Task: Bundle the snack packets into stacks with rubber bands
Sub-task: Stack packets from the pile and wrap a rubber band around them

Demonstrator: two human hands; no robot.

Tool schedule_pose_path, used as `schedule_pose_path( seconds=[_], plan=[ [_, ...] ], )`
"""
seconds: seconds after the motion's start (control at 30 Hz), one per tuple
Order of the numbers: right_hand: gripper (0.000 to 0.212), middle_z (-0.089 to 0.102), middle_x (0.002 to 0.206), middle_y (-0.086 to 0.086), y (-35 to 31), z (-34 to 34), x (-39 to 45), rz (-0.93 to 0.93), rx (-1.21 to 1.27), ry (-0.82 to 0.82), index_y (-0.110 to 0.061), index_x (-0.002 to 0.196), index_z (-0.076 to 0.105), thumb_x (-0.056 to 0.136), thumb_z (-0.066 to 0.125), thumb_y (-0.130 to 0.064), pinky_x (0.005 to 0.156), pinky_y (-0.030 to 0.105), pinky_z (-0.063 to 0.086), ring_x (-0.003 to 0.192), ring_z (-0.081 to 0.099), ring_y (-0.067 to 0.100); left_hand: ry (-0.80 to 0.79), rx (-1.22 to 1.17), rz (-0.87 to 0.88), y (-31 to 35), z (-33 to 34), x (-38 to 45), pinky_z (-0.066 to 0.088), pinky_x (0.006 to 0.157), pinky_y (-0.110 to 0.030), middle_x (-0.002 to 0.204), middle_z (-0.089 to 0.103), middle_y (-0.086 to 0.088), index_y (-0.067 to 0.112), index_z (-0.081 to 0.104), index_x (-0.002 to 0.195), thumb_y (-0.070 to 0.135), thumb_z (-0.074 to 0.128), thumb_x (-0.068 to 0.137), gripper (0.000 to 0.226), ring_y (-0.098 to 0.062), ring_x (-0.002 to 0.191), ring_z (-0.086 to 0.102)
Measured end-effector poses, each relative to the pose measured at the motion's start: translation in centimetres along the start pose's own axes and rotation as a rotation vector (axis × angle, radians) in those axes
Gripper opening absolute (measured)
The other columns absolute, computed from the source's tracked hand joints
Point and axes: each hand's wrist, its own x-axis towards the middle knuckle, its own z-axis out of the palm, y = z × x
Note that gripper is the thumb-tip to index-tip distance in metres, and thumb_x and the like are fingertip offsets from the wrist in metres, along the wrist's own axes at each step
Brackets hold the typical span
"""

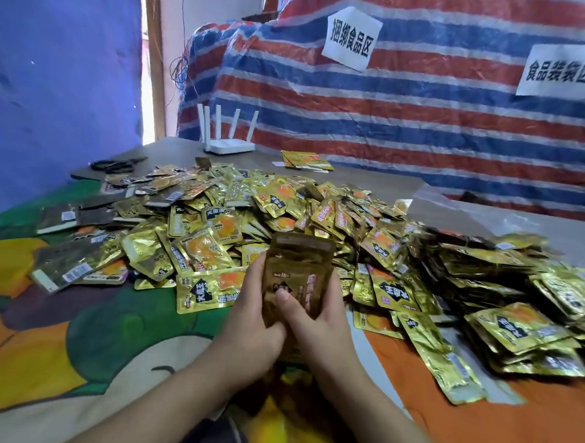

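Tarp (pixel 427 127) in red, white and blue stripes fills the far wall, with two paper signs (pixel 352 38) taped to it. Below it a grey table (pixel 382 184) runs across, and nearer the camera lies a cartoon-printed cloth (pixel 72 327) in green, orange and cream. A wide heap of gold snack packets (pixel 284 214) spreads over the table edge and the cloth, with tidier piles of the same packets (pixel 519 303) to the right. A white router (pixel 229 133) with five upright aerials stands at the back of the table, and a small set of packets (pixel 307 160) lies just beside it to the right. Black rubber bands (pixel 113 166) lie at the table's left end, well apart from the hands.

In the middle foreground a stack of packets (pixel 296 276) stands upright, held between both hands. The left hand (pixel 250 321) grips its left edge with curled fingers. The right hand (pixel 316 320) wraps its right side, thumb pressed on the front face.
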Motion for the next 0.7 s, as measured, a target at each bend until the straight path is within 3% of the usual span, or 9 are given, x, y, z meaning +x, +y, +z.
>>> schedule_pose_path(
  seconds=[0.07, 0.13, 0.27, 0.43, 0.6, 0.7],
  plan=[
    [0.054, 0.072, 0.103, -0.014, 0.2, 0.2, -0.1, 0.031, -0.017, -0.002, -0.037, 0.115, 0.051, 0.066, 0.074, -0.042, 0.082, 0.025, 0.057, 0.096, 0.069, 0.004, -0.002, 0.017, -0.041, -0.4, 0.0, 0.0, 0.048, 0.078, -0.009, 0.11, 0.065, 0.024, 0.055, 0.025, 0.134, 0.009, 0.066, 0.083, 0.08, 0.004, 0.101, 0.063],
    [0.046, 0.071, 0.099, -0.012, 0.4, 0.4, -0.3, 0.066, -0.051, 0.008, -0.039, 0.109, 0.051, 0.067, 0.07, -0.035, 0.083, 0.03, 0.056, 0.092, 0.068, 0.005, -0.013, 0.024, -0.13, -0.5, -0.1, 0.0, 0.051, 0.079, -0.017, 0.111, 0.065, 0.015, 0.043, 0.022, 0.139, 0.004, 0.066, 0.085, 0.079, -0.003, 0.099, 0.065],
    [0.041, 0.069, 0.098, -0.008, 0.4, 0.4, -0.5, 0.09, -0.076, 0.007, -0.045, 0.105, 0.049, 0.07, 0.062, -0.027, 0.089, 0.044, 0.056, 0.093, 0.067, 0.013, -0.028, 0.039, -0.225, -0.3, -0.2, 0.0, 0.056, 0.082, -0.033, 0.107, 0.066, 0.005, 0.042, 0.036, 0.122, 0.006, 0.069, 0.087, 0.059, -0.014, 0.097, 0.066],
    [0.038, 0.064, 0.106, 0.003, 0.4, 0.4, -0.6, 0.08, -0.097, 0.045, -0.037, 0.108, 0.049, 0.074, 0.057, -0.022, 0.091, 0.052, 0.053, 0.099, 0.062, 0.023, -0.03, 0.055, -0.178, -0.1, -0.1, 0.1, 0.048, 0.076, -0.02, 0.106, 0.062, 0.012, 0.043, 0.037, 0.111, 0.013, 0.072, 0.086, 0.052, -0.005, 0.099, 0.061],
    [0.036, 0.057, 0.113, 0.006, -0.1, 1.1, -0.8, 0.088, -0.165, 0.082, -0.026, 0.109, 0.047, 0.073, 0.047, -0.028, 0.096, 0.047, 0.048, 0.107, 0.055, 0.025, -0.004, 0.025, -0.186, 0.0, 0.1, 0.0, 0.05, 0.079, -0.03, 0.106, 0.064, 0.007, 0.045, 0.039, 0.105, 0.02, 0.073, 0.086, 0.046, -0.012, 0.096, 0.063],
    [0.036, 0.053, 0.114, 0.003, -1.1, 0.7, -1.0, 0.068, -0.372, 0.052, -0.021, 0.113, 0.051, 0.082, 0.041, -0.037, 0.101, 0.046, 0.042, 0.112, 0.05, 0.022, 0.065, -0.008, -0.177, 0.1, -0.1, 0.2, 0.051, 0.072, -0.025, 0.101, 0.066, 0.008, 0.038, 0.044, 0.101, 0.02, 0.076, 0.084, 0.041, -0.008, 0.09, 0.064]
  ],
)
